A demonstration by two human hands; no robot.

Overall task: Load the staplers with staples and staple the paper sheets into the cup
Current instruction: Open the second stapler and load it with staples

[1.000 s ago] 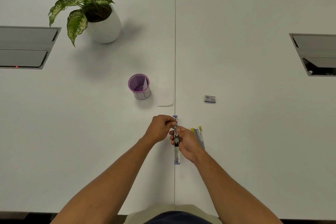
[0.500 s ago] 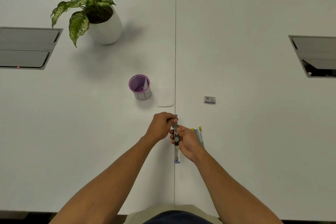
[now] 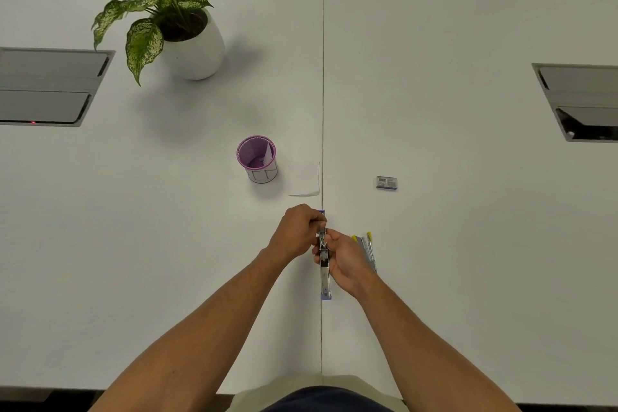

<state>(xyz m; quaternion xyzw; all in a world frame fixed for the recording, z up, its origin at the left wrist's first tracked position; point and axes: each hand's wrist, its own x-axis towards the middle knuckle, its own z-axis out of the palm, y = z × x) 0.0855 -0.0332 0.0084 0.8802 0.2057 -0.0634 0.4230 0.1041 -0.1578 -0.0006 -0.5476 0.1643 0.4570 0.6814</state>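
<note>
Metal stapler: the blue-tipped stapler (image 3: 324, 264) lies opened out flat and lengthwise along the table seam (image 3: 322, 77), its bare steel channel facing up, probably so that staples can be laid into it.
Right hand: the right hand (image 3: 344, 257) curls its fingers round the stapler's middle from the right, apparently to steady the hinge.
Left hand: the left hand (image 3: 297, 231) pinches at the stapler's far end with bent fingertips; whether a staple strip sits between them is too small to tell.
Step in hand: loading appears under way, stapling not yet begun.
Second stapler: a grey stapler with yellow tips (image 3: 366, 249) lies just right of the first, partly behind the right hand, near for its turn.
Paper sheet: a small white sheet (image 3: 304, 179) lies flat beyond the blue-tipped stapler, just left of the seam, one near corner slightly lifted.
Cup: a purple mesh cup (image 3: 256, 157) stands upright just left of that sheet, a folded white paper leaning inside.
Staple box: a small flat box (image 3: 386, 183) with a barcode lies beyond and right of the stapler, well apart.
Surroundings: a leafy plant in a smooth white pot (image 3: 194, 50) stands far beyond on the matt white table (image 3: 468, 244).
</note>
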